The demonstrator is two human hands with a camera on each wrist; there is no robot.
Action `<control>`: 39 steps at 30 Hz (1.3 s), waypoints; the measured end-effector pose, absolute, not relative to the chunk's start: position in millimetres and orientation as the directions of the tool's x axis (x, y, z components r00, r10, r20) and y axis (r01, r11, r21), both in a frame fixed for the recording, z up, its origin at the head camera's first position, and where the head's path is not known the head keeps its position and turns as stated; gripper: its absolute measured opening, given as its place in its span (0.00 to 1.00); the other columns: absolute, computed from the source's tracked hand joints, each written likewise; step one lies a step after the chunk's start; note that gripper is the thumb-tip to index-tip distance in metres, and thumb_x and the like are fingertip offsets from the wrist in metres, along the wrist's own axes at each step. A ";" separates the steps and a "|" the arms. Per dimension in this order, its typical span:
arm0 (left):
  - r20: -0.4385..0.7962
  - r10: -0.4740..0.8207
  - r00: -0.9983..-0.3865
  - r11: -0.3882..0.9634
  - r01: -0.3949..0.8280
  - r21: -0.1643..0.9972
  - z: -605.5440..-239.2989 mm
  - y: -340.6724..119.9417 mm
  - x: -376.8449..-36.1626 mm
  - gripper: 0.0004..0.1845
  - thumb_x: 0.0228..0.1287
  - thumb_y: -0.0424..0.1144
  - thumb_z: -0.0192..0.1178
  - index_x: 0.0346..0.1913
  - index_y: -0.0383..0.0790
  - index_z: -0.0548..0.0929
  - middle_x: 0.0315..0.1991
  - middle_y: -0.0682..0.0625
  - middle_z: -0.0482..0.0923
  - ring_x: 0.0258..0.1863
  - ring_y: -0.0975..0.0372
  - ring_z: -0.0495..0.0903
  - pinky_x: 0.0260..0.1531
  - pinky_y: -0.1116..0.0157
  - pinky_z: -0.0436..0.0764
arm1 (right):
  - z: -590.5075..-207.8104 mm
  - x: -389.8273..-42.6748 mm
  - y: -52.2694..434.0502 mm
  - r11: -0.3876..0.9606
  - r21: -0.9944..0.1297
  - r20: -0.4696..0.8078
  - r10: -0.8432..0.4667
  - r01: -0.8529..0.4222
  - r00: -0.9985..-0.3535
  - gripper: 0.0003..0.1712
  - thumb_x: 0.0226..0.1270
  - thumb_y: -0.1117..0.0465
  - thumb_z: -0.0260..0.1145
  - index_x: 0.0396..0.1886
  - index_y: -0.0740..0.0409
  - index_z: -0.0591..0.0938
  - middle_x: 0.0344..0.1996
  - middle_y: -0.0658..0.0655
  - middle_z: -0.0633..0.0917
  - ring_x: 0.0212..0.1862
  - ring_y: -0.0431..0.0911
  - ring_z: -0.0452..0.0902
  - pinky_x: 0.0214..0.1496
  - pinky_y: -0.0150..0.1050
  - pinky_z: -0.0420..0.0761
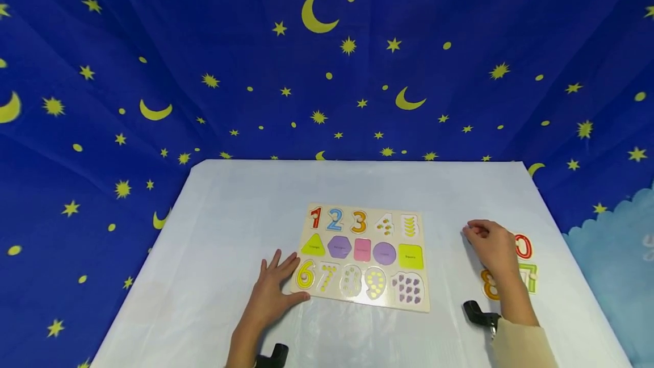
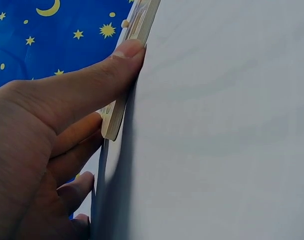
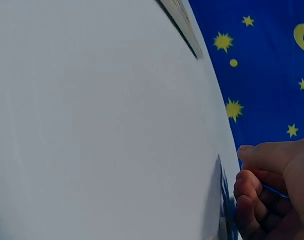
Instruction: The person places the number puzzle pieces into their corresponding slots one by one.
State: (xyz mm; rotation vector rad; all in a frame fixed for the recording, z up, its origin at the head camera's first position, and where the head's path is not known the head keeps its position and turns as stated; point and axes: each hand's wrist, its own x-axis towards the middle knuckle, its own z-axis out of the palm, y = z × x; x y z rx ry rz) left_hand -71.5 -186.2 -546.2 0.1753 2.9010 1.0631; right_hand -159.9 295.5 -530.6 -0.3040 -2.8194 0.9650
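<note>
A wooden number puzzle board (image 1: pixel 334 299) lies mid-table with the 1, 2, 3 and 6 pieces in place. My left hand (image 1: pixel 274 295) grips its near left corner, thumb along the front edge and fingers at the left side. In the left wrist view the thumb (image 2: pixel 104 82) presses the board's edge (image 2: pixel 114 122). My right hand (image 1: pixel 493 251) is right of the board, over loose number pieces, fingers bent and thumb close to the index finger. Below the right hand (image 3: pixel 269 192), a blue-edged piece (image 3: pixel 225 205) shows nearly edge-on. I cannot tell whether the fingers hold it.
A red 0 (image 1: pixel 523 247), an orange 8 (image 1: pixel 490 285) and a green-outlined piece (image 1: pixel 533 278) lie at the table's right, partly behind my right arm. The white table (image 1: pixel 245 197) ends at a blue star-and-moon curtain (image 1: pixel 327 90).
</note>
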 end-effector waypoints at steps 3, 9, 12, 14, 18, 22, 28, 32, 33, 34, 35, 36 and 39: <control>-0.013 0.130 -0.991 0.765 0.092 0.637 -546.6 -186.7 -70.3 0.48 0.36 0.57 0.77 0.66 0.44 0.74 0.67 0.57 0.67 0.74 0.54 0.48 0.71 0.49 0.37 | -534.0 -158.1 299.4 0.777 -0.611 0.068 0.244 0.153 -0.967 0.20 0.66 0.52 0.65 0.47 0.64 0.83 0.32 0.58 0.81 0.34 0.49 0.72 0.32 0.39 0.70; -0.034 0.121 -0.992 0.772 0.072 0.632 -547.4 -188.5 -66.1 0.49 0.35 0.57 0.78 0.66 0.44 0.74 0.67 0.57 0.67 0.74 0.54 0.47 0.71 0.50 0.37 | -536.1 -152.5 302.8 0.768 -0.622 0.054 0.240 0.156 -0.969 0.19 0.66 0.53 0.65 0.47 0.63 0.83 0.31 0.57 0.81 0.32 0.48 0.71 0.29 0.37 0.70; -0.031 0.129 -0.991 0.771 0.080 0.632 -547.5 -187.1 -66.9 0.49 0.36 0.58 0.77 0.66 0.44 0.74 0.67 0.57 0.67 0.74 0.54 0.47 0.71 0.50 0.37 | -531.2 -150.2 310.8 0.768 -0.617 0.063 0.264 0.170 -0.962 0.19 0.66 0.53 0.64 0.48 0.64 0.83 0.32 0.58 0.81 0.32 0.48 0.72 0.27 0.34 0.70; -0.029 0.136 -0.990 0.770 0.087 0.633 -547.5 -185.8 -67.7 0.49 0.37 0.59 0.76 0.66 0.44 0.73 0.68 0.57 0.66 0.74 0.54 0.47 0.71 0.50 0.37 | -526.9 -149.4 318.2 0.762 -0.617 0.060 0.293 0.195 -0.954 0.20 0.67 0.54 0.63 0.49 0.65 0.82 0.33 0.60 0.81 0.33 0.49 0.72 0.26 0.33 0.71; -0.022 0.139 -0.990 0.769 0.094 0.632 -546.6 -184.7 -69.0 0.48 0.38 0.58 0.76 0.67 0.45 0.73 0.68 0.58 0.66 0.74 0.55 0.47 0.71 0.50 0.37 | -520.4 -150.7 330.3 0.751 -0.615 0.027 0.326 0.241 -0.945 0.21 0.68 0.53 0.62 0.51 0.66 0.81 0.36 0.62 0.81 0.36 0.50 0.72 0.28 0.33 0.71; -0.015 0.132 -0.991 0.767 0.092 0.635 -545.1 -185.6 -69.9 0.49 0.37 0.58 0.77 0.66 0.44 0.73 0.68 0.57 0.66 0.74 0.55 0.47 0.71 0.50 0.37 | -517.4 -155.6 334.4 0.748 -0.615 -0.001 0.315 0.249 -0.949 0.23 0.68 0.52 0.61 0.53 0.66 0.80 0.37 0.63 0.81 0.37 0.51 0.72 0.31 0.37 0.72; -0.015 0.131 -0.991 0.774 0.093 0.627 -544.7 -186.0 -71.4 0.48 0.38 0.58 0.77 0.67 0.45 0.73 0.68 0.57 0.66 0.74 0.55 0.47 0.71 0.50 0.37 | -519.1 -160.0 337.0 0.755 -0.600 -0.032 0.308 0.264 -0.951 0.25 0.67 0.50 0.62 0.52 0.66 0.81 0.37 0.62 0.81 0.37 0.51 0.72 0.31 0.38 0.71; -0.021 0.126 -0.992 0.770 0.084 0.632 -544.7 -186.3 -70.5 0.48 0.37 0.57 0.77 0.67 0.45 0.73 0.68 0.57 0.66 0.74 0.55 0.47 0.71 0.50 0.37 | -521.5 -161.5 338.6 0.757 -0.588 -0.094 0.287 0.286 -0.953 0.27 0.67 0.46 0.61 0.52 0.66 0.80 0.38 0.62 0.81 0.37 0.53 0.72 0.32 0.37 0.71; -0.021 0.127 -0.992 0.770 0.085 0.632 -544.4 -186.3 -70.4 0.48 0.37 0.57 0.77 0.67 0.45 0.73 0.68 0.57 0.66 0.74 0.55 0.47 0.71 0.51 0.37 | -522.3 -161.9 339.1 0.762 -0.581 -0.106 0.278 0.286 -0.955 0.27 0.67 0.46 0.61 0.52 0.66 0.80 0.38 0.62 0.81 0.37 0.53 0.72 0.32 0.37 0.72; -0.020 0.128 -0.992 0.772 0.087 0.629 -544.5 -186.4 -70.6 0.49 0.37 0.57 0.77 0.67 0.45 0.73 0.68 0.57 0.66 0.74 0.55 0.47 0.71 0.51 0.37 | -522.8 -162.3 339.3 0.769 -0.574 -0.111 0.265 0.280 -0.958 0.28 0.67 0.47 0.62 0.53 0.67 0.80 0.38 0.63 0.80 0.37 0.53 0.72 0.32 0.37 0.72; -0.018 0.129 -0.991 0.773 0.090 0.628 -544.5 -186.5 -70.9 0.49 0.37 0.57 0.77 0.67 0.45 0.73 0.68 0.57 0.66 0.74 0.55 0.46 0.71 0.51 0.37 | -523.5 -162.8 339.6 0.778 -0.565 -0.116 0.255 0.275 -0.960 0.28 0.67 0.47 0.62 0.53 0.67 0.79 0.38 0.63 0.80 0.37 0.54 0.72 0.31 0.37 0.72; -0.019 0.134 -0.991 0.775 0.093 0.625 -544.4 -186.5 -71.5 0.49 0.38 0.57 0.77 0.67 0.45 0.72 0.68 0.58 0.65 0.74 0.56 0.46 0.71 0.51 0.36 | -524.2 -163.1 339.9 0.785 -0.556 -0.123 0.248 0.274 -0.961 0.28 0.67 0.47 0.62 0.53 0.67 0.79 0.38 0.62 0.80 0.37 0.54 0.72 0.32 0.37 0.72; -0.027 0.138 -0.990 0.783 0.092 0.615 -544.6 -186.6 -72.6 0.49 0.38 0.57 0.77 0.67 0.45 0.72 0.68 0.58 0.65 0.74 0.56 0.46 0.72 0.52 0.36 | -525.8 -163.9 339.6 0.801 -0.541 -0.126 0.227 0.258 -0.966 0.26 0.66 0.51 0.64 0.52 0.68 0.79 0.36 0.62 0.79 0.37 0.54 0.71 0.32 0.38 0.71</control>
